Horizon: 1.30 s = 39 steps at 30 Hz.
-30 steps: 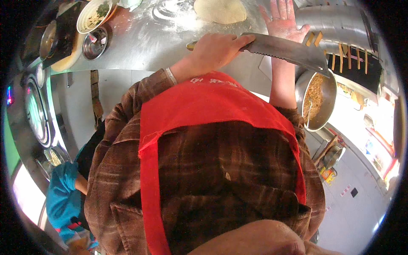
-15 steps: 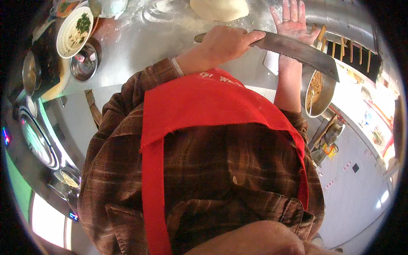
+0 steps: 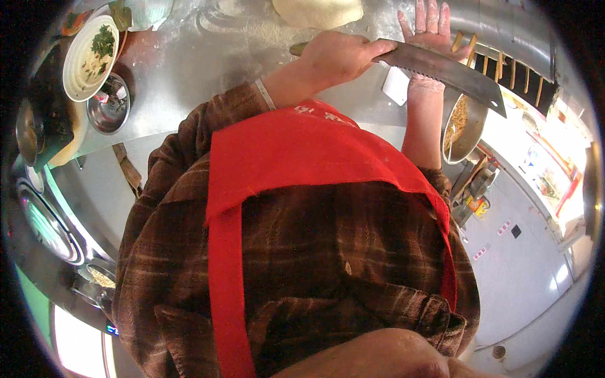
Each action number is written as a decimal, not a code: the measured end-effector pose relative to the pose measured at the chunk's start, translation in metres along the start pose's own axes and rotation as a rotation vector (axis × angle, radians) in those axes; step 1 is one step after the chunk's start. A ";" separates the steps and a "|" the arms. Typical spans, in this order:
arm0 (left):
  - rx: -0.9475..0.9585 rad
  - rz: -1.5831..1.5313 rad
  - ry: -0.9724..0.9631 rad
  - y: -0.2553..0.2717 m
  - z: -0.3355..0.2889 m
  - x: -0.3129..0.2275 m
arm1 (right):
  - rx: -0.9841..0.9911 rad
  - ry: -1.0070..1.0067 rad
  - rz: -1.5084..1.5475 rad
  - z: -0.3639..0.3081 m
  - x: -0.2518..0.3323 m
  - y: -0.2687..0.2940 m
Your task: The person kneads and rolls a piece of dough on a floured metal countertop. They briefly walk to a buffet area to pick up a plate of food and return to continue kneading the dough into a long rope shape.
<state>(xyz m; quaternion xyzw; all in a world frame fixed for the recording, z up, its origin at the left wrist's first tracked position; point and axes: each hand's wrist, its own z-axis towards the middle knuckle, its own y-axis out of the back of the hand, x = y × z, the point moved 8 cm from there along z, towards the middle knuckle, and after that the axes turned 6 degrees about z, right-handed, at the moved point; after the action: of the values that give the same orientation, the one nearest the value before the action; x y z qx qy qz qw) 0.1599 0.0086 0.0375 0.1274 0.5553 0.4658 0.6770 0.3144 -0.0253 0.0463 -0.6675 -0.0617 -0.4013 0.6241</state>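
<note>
Fingers wrapped round its handle, my left hand grips a large, broad-bladed knife with a row of teeth along part of its near edge. The blade reaches to the right, crossing in front of my right hand. That hand is open, palm up, fingers spread and dusted with flour. Whether the blade touches the palm cannot be made out. Beyond both hands a pale round of dough lies on the floured metal worktop, partly cut off by the picture's top edge.
A white bowl with chopped greens and pale bits stands at the left, beside a small metal bowl. At the right are a metal pot with brown crumbly filling and a white flat piece. Several wooden handles stick out beyond.
The view has shifted slightly, so the bowls and pot appear a little further left. My left hand still holds the knife across my open right hand.
</note>
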 end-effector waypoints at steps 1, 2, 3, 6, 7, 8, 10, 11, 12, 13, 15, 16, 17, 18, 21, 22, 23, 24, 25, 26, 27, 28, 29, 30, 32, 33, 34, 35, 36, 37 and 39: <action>-0.004 0.003 0.002 0.000 0.000 0.001 | -0.033 -0.004 0.019 -0.001 0.001 0.005; -0.028 0.006 0.008 0.001 -0.002 0.004 | -0.059 -0.013 0.048 0.000 -0.003 0.005; -0.051 0.010 0.014 0.002 -0.003 0.006 | -0.085 -0.022 0.077 0.001 -0.008 0.006; -0.063 0.021 0.031 -0.001 -0.004 0.010 | -0.027 -0.068 0.163 -0.001 -0.013 -0.002; -0.057 0.024 0.038 -0.002 -0.004 0.011 | -0.025 -0.062 0.145 -0.004 -0.012 -0.002; -0.069 0.037 0.042 -0.001 -0.005 0.011 | -0.016 -0.060 0.133 -0.005 -0.013 -0.002; -0.089 0.061 0.048 0.001 -0.006 0.010 | -0.049 -0.048 0.129 -0.007 -0.013 -0.001; -0.122 0.062 0.035 0.002 -0.007 0.010 | -0.091 -0.036 0.136 -0.009 -0.014 -0.006; -0.153 0.061 0.021 0.003 -0.008 0.009 | -0.133 -0.022 0.142 -0.011 -0.013 -0.008; -0.184 0.060 0.007 0.005 -0.008 0.008 | -0.128 -0.022 0.115 -0.013 -0.011 -0.009; -0.195 0.077 0.010 0.009 -0.012 0.010 | -0.106 -0.033 0.081 -0.013 -0.015 -0.008; -0.200 0.086 0.012 0.010 -0.013 0.010 | -0.091 -0.042 0.095 -0.013 -0.018 -0.010; -0.182 0.086 0.012 0.010 -0.013 0.008 | -0.089 -0.040 0.096 -0.017 -0.016 -0.018; -0.164 0.087 0.011 0.009 -0.012 0.006 | -0.086 -0.038 0.098 -0.020 -0.014 -0.025; -0.170 0.102 0.010 0.010 -0.014 0.006 | -0.131 -0.042 0.095 -0.025 -0.013 -0.024; -0.182 0.108 0.009 0.011 -0.015 0.007 | -0.172 -0.055 0.058 -0.026 -0.015 -0.023; -0.178 0.106 0.016 0.012 -0.014 0.007 | -0.223 -0.059 0.007 -0.030 -0.013 -0.028; -0.175 0.104 0.022 0.013 -0.013 0.007 | -0.275 -0.063 -0.043 -0.033 -0.010 -0.030; -0.171 0.101 0.029 0.014 -0.012 0.007 | -0.155 -0.123 0.082 -0.033 -0.012 -0.037; -0.176 0.093 0.027 0.014 -0.013 0.007 | -0.026 -0.192 0.219 -0.033 -0.019 -0.044; -0.181 0.084 0.026 0.014 -0.014 0.008 | 0.105 -0.259 0.355 -0.034 -0.023 -0.053; -0.186 0.075 0.024 0.015 -0.014 0.008 | -0.055 -0.199 0.109 -0.035 -0.022 -0.037; -0.140 0.089 0.053 0.013 -0.015 0.011 | -0.214 -0.143 -0.138 -0.035 -0.024 -0.041; -0.093 0.097 0.075 0.013 -0.015 0.011 | -0.374 -0.077 -0.390 -0.039 -0.018 -0.042; -0.041 0.096 0.091 0.011 -0.015 0.012 | -0.407 -0.048 -0.323 -0.042 -0.016 -0.047; -0.035 0.088 0.083 0.011 -0.015 0.011 | -0.426 -0.032 -0.291 -0.043 -0.015 -0.048; -0.029 0.080 0.076 0.010 -0.014 0.010 | -0.298 -0.094 -0.070 -0.042 -0.018 -0.049; -0.071 0.059 0.063 0.013 -0.014 0.009 | -0.166 -0.154 0.154 -0.041 -0.019 -0.053; -0.113 0.037 0.049 0.014 -0.013 0.007 | -0.031 -0.212 0.376 -0.042 -0.018 -0.061; -0.154 0.014 0.034 0.016 -0.013 0.005 | -0.212 -0.126 0.158 -0.047 -0.011 -0.040; -0.137 -0.038 0.095 0.010 -0.013 0.016 | -0.545 0.027 -0.271 -0.049 -0.009 -0.048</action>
<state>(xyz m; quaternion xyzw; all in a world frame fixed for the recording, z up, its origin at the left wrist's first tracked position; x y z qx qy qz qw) 0.1426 0.0214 0.0293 0.0480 0.5558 0.4955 0.6658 0.2579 -0.0547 0.0730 -0.7907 -0.0318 -0.4916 0.3634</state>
